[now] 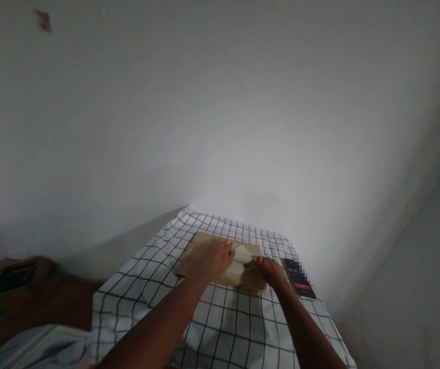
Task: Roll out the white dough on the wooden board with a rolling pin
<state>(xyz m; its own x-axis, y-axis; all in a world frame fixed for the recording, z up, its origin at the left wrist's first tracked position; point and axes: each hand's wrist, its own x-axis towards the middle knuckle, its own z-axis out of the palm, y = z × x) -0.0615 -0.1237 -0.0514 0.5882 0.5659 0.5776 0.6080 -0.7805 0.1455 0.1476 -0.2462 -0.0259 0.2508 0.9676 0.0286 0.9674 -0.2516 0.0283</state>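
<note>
On the wooden board at lower centre, the left hand sits beside two pale pieces, the right hand at their right; I cannot tell what either grip holds. Uneven pressure could skid the pieces toward the phone, farther right.

My tablecloth: white, thin black grid check. My board: tan, pieces on it off-white. Phone on my right: black screen, red bar, pale edge. Wall I'm facing: grey, small reddish-brown patch at left. Near left: brown object, blackish panel.
</note>
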